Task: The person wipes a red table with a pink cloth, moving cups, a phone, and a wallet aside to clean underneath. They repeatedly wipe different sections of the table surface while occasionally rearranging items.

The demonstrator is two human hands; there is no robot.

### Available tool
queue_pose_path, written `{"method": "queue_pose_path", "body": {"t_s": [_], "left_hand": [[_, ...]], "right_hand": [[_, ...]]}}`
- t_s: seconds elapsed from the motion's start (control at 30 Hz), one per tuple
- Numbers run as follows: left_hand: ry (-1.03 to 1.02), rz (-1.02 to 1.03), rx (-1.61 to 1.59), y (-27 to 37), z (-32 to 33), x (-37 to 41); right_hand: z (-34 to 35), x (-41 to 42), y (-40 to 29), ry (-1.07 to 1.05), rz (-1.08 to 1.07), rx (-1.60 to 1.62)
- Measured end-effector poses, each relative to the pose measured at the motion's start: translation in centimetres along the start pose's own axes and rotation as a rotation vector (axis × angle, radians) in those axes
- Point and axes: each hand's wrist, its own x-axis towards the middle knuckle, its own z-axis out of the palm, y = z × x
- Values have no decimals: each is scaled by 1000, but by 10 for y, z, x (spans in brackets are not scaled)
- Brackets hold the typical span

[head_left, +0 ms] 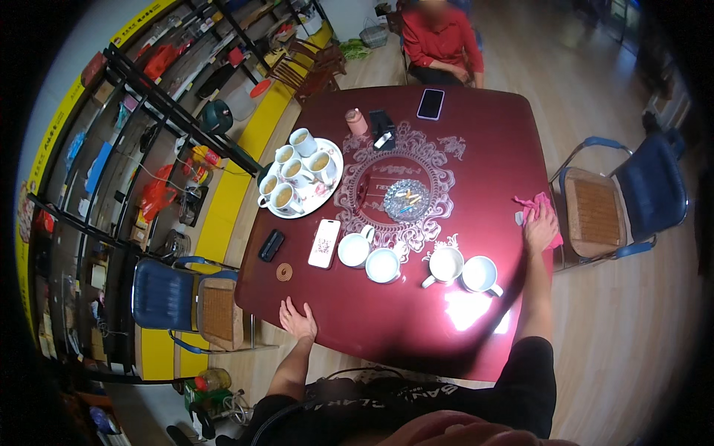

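My right hand (540, 229) presses on a crumpled pink cloth (552, 217) at the right edge of the dark red table (496, 145). A small pale piece (519, 218) lies by the cloth's left side. At the near left edge, my left hand (297, 320) rests flat on the tabletop, fingers apart, holding nothing. Beyond it are a brown coil (284, 272) and a black case (271, 245). Two white mugs (382, 266) stand mid-table in front of me. Another pair of white mugs (479, 274) sits closer to my right arm.
A white floral tray (325, 195) holds several filled mugs at the left. A glass ashtray (406, 200) with cigarette butts stands mid-table. Phones (324, 244), a pink bottle (356, 121) and a black holder (382, 129) lie around. A person in red (443, 42) sits opposite; chairs (605, 200) flank the table.
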Motion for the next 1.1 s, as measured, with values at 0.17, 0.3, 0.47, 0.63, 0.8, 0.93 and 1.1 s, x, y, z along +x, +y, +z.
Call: {"method": "queue_pose_path", "body": {"t_s": [0.17,0.3,0.47,0.63,0.8,0.93,1.1], "left_hand": [[4,-2,8,-1,0,0],[8,-11,6,-1,1,-1],[26,11,13,-3,2,0],[31,27,26,-3,1,0],[22,21,22,-3,2,0],[-6,13,12,2,-3,0],[9,16,21,-3,1,0]], "right_hand": [[-7,2,-4,-33,24,19],[-6,4,-4,-31,28,22],[-6,7,-5,-22,34,5],[1,10,-2,-49,54,-3],[0,14,-3,-71,66,6],[0,15,-2,-71,72,21],[3,15,-1,-56,60,25]]}}
